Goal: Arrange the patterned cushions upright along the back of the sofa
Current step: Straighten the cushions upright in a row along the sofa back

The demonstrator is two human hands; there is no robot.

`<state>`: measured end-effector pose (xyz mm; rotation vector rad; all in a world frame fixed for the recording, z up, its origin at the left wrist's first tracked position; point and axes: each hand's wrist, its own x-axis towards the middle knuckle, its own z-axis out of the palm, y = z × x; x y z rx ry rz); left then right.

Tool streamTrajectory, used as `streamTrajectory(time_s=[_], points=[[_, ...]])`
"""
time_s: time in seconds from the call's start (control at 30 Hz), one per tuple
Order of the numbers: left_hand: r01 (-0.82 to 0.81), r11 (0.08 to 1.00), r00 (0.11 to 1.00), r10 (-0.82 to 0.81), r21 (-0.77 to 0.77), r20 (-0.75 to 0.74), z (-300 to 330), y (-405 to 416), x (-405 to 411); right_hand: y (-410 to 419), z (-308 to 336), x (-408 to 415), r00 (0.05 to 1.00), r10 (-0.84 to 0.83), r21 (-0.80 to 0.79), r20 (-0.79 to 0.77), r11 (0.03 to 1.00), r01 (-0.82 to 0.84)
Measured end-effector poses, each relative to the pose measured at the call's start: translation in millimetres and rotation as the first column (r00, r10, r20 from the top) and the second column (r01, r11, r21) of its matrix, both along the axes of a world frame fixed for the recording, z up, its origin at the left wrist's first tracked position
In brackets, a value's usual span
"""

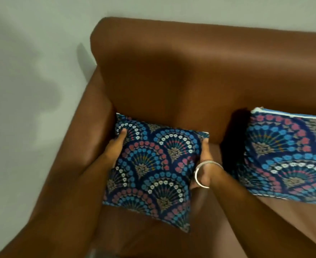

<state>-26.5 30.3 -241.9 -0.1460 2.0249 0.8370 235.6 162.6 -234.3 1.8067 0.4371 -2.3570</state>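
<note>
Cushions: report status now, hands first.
Left hand and right hand grip the near cushion by its sides, at sofa back. Second cushion propped alongside. Nothing obstructing.

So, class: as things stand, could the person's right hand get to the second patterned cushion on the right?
Probably yes. The right hand grips the held cushion, but bare sofa seat separates it from the second cushion; nothing blocks the way once it lets go.
</note>
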Motion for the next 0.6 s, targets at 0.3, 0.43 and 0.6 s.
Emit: streamTrajectory(time_s=[0.3,0.43,0.6], points=[[-0.055,0.848,0.966,0.179,0.527,-0.186,65,-34,-3,-22,17,-12,0.999,-0.025,0.799,0.048,0.601,-0.023],[0.079,0.897,0.936,0.083,0.435,-0.342,64,7,-37,-4,35,-50,0.993,0.036,0.904,0.116,0.409,-0.12],[-0.03,0.823,0.861,0.31,0.567,-0.403,54,31,-53,-16,15,-27,0.991,0.051,0.916,0.122,0.378,-0.132]])
